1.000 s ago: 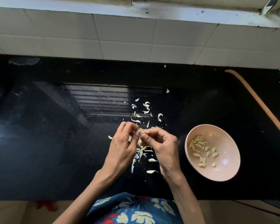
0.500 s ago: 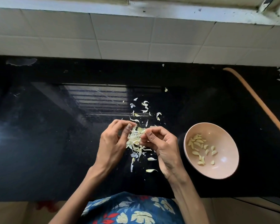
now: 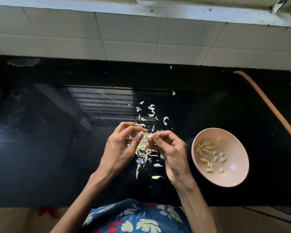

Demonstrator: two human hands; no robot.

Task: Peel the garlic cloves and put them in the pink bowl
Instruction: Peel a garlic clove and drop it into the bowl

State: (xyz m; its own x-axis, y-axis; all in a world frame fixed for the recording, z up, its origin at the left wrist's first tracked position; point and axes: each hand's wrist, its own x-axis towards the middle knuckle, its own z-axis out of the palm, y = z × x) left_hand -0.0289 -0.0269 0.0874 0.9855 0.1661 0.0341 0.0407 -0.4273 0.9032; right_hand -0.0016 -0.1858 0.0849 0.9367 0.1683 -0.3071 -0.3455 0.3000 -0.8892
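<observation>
Peeling is the step in hand: the right hand [image 3: 168, 148] pinches a garlic clove [image 3: 149, 136] at its fingertips, above the heap of skins [image 3: 144, 153] on the black counter [image 3: 57, 157]. The left hand [image 3: 119, 145] curls thumb and fingers in to the same clove; whether they grip a strip of skin is too small to tell. The pink bowl [image 3: 233, 148] sits just right of the right hand, with peeled cloves [image 3: 206, 147] in it. Next, I judge, the last skin must come off, then a short carry right to the bowl.
</observation>
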